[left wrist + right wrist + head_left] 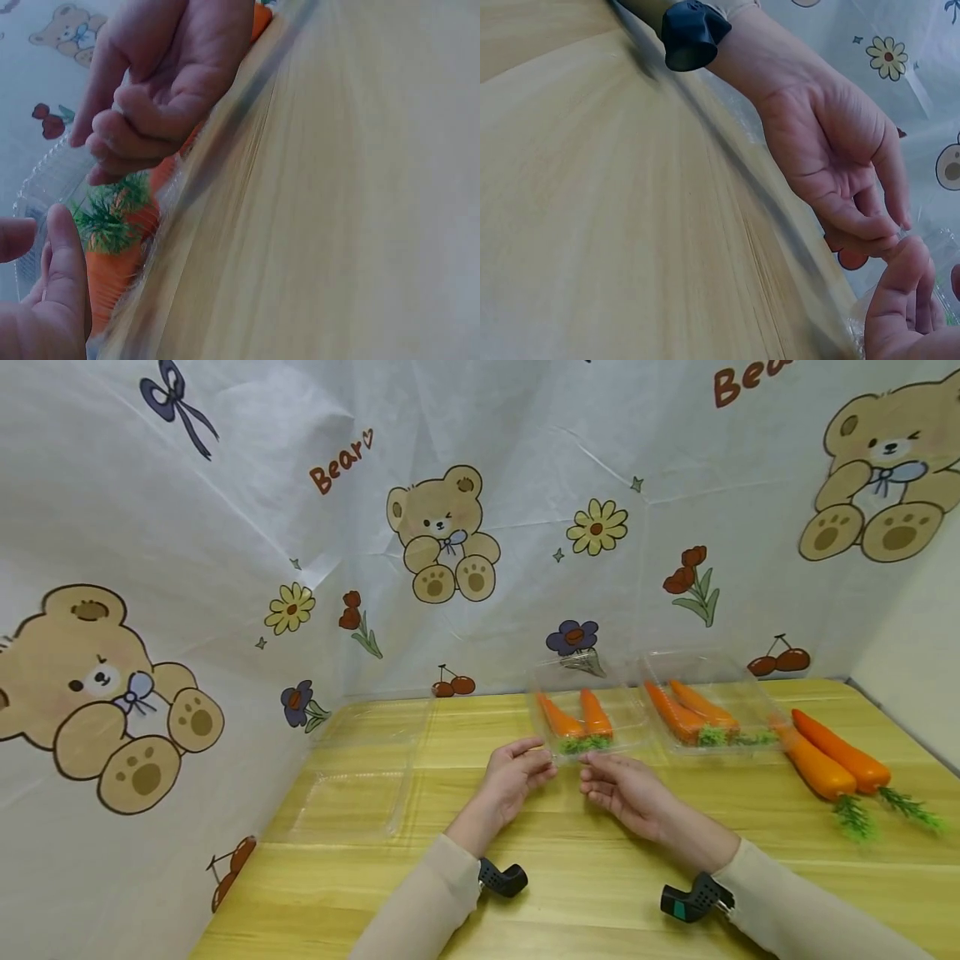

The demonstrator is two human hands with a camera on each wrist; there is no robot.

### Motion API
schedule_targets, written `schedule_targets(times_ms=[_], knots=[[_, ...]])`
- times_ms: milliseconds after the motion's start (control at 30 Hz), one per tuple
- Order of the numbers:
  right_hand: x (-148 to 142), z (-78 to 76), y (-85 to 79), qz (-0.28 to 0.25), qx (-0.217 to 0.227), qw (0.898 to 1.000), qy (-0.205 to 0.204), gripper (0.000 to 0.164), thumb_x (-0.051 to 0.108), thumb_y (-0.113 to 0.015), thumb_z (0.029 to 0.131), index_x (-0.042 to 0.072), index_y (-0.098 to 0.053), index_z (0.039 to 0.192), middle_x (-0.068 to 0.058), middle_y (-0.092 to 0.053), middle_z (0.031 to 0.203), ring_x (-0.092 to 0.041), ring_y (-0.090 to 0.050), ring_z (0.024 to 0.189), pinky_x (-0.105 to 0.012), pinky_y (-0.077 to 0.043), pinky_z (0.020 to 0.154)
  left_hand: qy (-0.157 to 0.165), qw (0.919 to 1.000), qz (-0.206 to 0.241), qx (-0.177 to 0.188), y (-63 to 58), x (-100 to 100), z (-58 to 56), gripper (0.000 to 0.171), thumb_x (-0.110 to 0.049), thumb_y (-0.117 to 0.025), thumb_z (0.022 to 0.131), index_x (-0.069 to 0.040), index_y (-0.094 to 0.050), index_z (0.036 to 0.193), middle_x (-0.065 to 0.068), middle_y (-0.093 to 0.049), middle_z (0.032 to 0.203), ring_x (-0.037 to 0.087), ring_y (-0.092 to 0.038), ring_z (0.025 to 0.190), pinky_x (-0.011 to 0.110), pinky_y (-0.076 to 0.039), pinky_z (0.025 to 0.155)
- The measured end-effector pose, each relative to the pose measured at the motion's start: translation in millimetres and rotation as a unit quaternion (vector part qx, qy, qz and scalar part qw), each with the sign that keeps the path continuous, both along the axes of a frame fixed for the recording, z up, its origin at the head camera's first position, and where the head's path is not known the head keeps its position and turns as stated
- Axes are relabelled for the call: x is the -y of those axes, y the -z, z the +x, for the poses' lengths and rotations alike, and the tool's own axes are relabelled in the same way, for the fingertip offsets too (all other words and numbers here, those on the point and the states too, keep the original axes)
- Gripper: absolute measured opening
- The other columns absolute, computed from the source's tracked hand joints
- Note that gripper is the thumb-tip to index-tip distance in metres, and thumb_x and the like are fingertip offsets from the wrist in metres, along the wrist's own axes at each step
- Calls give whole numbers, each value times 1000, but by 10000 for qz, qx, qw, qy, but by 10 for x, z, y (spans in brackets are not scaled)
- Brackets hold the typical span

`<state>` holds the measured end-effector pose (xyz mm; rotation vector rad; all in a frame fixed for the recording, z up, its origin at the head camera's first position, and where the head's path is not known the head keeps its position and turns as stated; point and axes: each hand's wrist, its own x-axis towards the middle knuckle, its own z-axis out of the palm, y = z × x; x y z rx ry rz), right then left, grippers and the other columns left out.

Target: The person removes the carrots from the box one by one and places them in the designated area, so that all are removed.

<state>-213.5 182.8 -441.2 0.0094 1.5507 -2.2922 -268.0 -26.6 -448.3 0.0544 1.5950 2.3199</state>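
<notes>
A clear plastic box [633, 742] holding two orange toy carrots [597, 714] with green tops stands near the back of the table. My left hand [513, 777] is at its front left corner, thumb above and fingers below the edge. Beside it, my right hand [630, 793] pinches the front edge between thumb and bent fingers. In the left wrist view the fingertips of both hands come close together at the transparent rim, near the carrot tops [105, 225]. The box's lid is hard to make out through the clear plastic.
Right of this box stands another clear box [750, 697] with carrots inside. Two loose carrots [840, 756] lie at the far right. A clear container [401, 793] rests open on the left. Behind the table [570, 893] hangs a bear-printed cloth [510, 435].
</notes>
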Motion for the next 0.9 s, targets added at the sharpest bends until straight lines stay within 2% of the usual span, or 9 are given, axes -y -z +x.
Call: schedule_targets(times_ms=[200, 500, 700, 900], knots=[[9, 27, -5, 95, -39, 9999, -129, 31, 25, -48, 111, 1, -53, 129, 0, -67, 98, -9, -67, 87, -20, -58, 79, 7, 9998, 158, 110, -15, -23, 122, 29, 5, -65, 96, 10, -59, 124, 9, -64, 97, 15, -69, 78, 25, -63, 77], [60, 76, -11, 255, -120, 9993, -254, 19, 25, -56, 108, 7, -61, 111, -1, -68, 95, -11, -69, 83, -20, -59, 75, 118, 9998, 82, 138, -3, -97, 271, 18, 5, -68, 94, 2, -61, 110, 5, -66, 88, 15, -70, 78, 29, -64, 80], [92, 97, -1, 430, -276, 9978, -420, 17, 22, -58, 107, 8, -66, 104, 0, -70, 90, -10, -69, 77, -20, -59, 69, 178, 9996, -4, 207, -3, -139, 347, 17, 3, -70, 93, -1, -62, 107, 3, -70, 85, 14, -71, 76, 26, -63, 75], [76, 124, -6, 453, -217, 9981, -363, 15, 19, -57, 106, 9, -67, 101, 1, -68, 84, -10, -69, 73, -21, -59, 66, -63, 9998, -61, 150, 7, -124, 356, 11, -1, -71, 95, -4, -63, 103, 3, -71, 85, 14, -70, 73, 28, -63, 73]])
